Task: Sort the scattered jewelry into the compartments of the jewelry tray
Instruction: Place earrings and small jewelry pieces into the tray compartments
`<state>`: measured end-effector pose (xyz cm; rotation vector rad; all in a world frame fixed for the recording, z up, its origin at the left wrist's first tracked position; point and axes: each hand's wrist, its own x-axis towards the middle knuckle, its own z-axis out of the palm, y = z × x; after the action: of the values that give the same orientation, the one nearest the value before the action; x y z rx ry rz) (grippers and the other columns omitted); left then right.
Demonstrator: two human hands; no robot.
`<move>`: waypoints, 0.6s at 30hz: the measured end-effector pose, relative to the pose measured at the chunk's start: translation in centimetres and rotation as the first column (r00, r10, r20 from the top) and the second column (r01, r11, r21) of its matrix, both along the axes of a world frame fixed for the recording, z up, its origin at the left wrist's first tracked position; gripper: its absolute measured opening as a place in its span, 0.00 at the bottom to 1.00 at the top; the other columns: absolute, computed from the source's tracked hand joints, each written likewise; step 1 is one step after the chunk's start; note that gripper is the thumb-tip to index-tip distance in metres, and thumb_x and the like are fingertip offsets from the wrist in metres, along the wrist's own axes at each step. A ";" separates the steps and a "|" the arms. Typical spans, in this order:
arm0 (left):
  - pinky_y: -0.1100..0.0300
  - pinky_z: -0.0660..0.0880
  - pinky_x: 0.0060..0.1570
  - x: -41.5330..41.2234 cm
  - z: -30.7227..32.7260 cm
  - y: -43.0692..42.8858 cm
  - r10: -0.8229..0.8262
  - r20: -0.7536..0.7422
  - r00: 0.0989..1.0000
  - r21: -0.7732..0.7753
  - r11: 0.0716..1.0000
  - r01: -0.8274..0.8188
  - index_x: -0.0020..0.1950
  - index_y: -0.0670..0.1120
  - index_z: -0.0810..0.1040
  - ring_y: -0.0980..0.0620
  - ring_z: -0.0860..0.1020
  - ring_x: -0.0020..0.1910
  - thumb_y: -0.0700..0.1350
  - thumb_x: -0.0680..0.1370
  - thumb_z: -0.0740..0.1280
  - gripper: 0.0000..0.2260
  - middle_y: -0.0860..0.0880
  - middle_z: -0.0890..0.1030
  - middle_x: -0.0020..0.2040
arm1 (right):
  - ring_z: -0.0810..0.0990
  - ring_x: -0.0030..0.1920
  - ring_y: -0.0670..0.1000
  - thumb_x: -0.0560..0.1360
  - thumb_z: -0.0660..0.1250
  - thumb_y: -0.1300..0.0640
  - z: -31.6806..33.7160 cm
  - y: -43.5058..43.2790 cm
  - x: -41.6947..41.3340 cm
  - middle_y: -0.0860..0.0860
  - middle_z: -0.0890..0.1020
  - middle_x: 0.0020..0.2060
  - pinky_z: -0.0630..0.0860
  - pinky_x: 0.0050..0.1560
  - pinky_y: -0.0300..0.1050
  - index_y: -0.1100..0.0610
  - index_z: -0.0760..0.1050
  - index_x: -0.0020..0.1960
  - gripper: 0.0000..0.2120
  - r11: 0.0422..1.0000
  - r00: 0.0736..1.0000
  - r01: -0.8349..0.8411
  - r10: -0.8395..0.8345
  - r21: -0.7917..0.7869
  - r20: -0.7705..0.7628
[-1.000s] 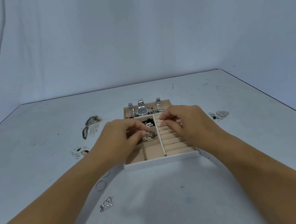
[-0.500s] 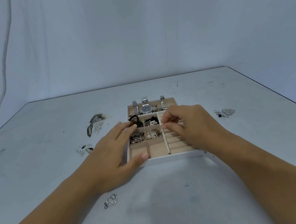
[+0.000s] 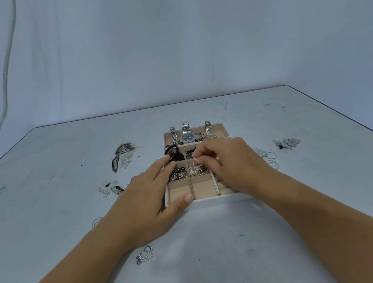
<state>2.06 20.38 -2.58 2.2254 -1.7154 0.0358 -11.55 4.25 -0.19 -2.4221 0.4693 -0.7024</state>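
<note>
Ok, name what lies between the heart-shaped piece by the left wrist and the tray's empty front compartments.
Only the left hand, lying over the near-left tray corner; nothing else separates the heart-shaped piece from them.

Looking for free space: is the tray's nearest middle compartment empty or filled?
Empty: the nearest middle compartment of the jewelry tray shows only bare beige lining.

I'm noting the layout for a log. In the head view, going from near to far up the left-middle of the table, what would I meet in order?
Heart-shaped pendant → front wall of the tray → empty compartment → tangle of rings → black hair ties → dark-faced watch.
</note>
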 end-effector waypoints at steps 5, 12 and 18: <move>0.60 0.60 0.69 0.0 0.1 0.1 -0.001 0.037 0.999 -0.011 1.000 0.001 0.77 0.51 0.55 0.57 0.58 0.73 0.74 0.71 0.43 0.41 0.58 0.54 0.76 | 0.72 0.41 0.41 0.74 0.68 0.54 -0.3 -0.2 0.7 0.39 0.74 0.33 0.69 0.45 0.41 0.53 0.81 0.45 0.04 0.986 0.995 -0.004 -0.012 -0.165 -0.099; 0.60 0.60 0.69 0.0 0.1 0.0 -0.001 0.038 0.999 -0.016 1.000 0.001 0.77 0.51 0.56 0.56 0.58 0.74 0.74 0.71 0.43 0.41 0.57 0.55 0.77 | 0.72 0.55 0.49 0.75 0.66 0.48 -0.3 -0.5 0.0 0.47 0.78 0.47 0.71 0.57 0.53 0.49 0.81 0.48 0.07 0.986 0.990 -0.043 0.020 -0.163 -0.142; 0.61 0.59 0.69 0.0 0.2 0.1 0.004 0.031 1.000 -0.006 1.000 -0.004 0.77 0.52 0.54 0.57 0.57 0.74 0.75 0.70 0.41 0.42 0.58 0.52 0.77 | 0.63 0.69 0.46 0.78 0.57 0.42 0.2 -1.0 -2.5 0.45 0.67 0.69 0.62 0.69 0.48 0.48 0.65 0.71 0.23 0.987 0.969 -0.045 0.006 -0.153 -0.246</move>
<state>2.08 20.44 -2.42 2.2357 -1.7247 0.0765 -14.09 3.23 0.06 -2.6746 0.4949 -0.4444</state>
